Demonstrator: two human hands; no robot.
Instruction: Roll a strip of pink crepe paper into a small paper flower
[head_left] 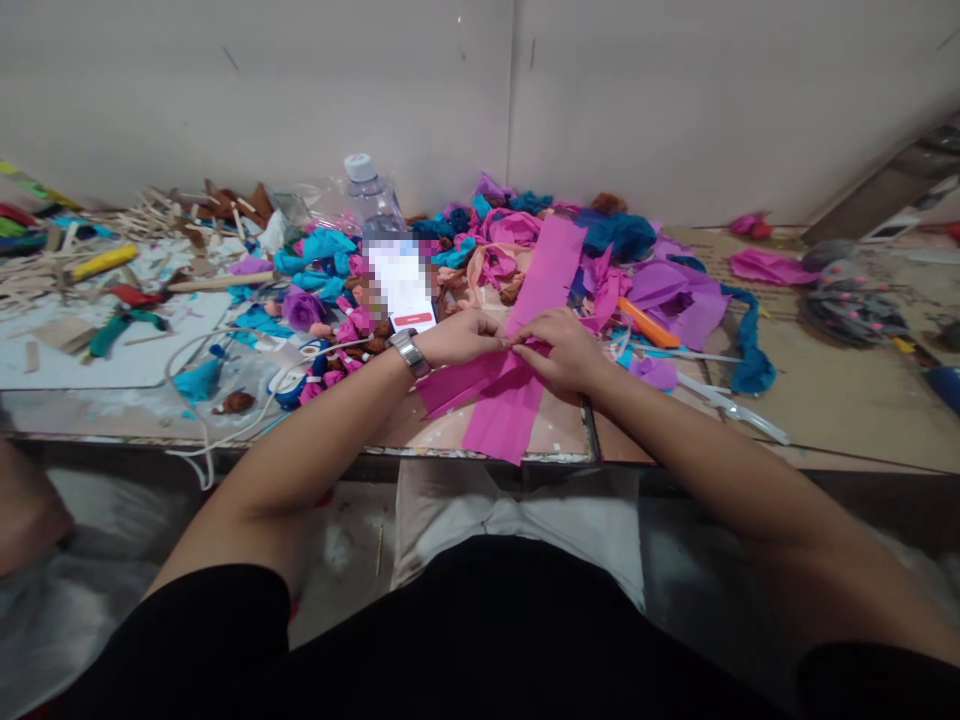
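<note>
Over the table's front part, my left hand [472, 338] and my right hand [559, 350] meet fingertip to fingertip, both pinching pink crepe paper. A short pink strip [457, 388] runs from the fingers toward the lower left. Beneath it lies a longer pink crepe paper strip [553, 262], reaching from the table edge up over the heap behind. Which layer each fingertip grips is partly hidden. Just past my left wrist a phone [405, 280] with a lit screen leans against the heap of crepe paper flowers [302, 310].
A water bottle [375, 200] stands behind the phone. Right of my hands are an orange-handled cutter [649, 325], scissors [739, 408] and purple crepe paper [686, 300]. Leftward lie a white cable [196, 425], green pliers [112, 335] and wooden sticks [45, 265]. Another person's limb [26, 510] shows at far left.
</note>
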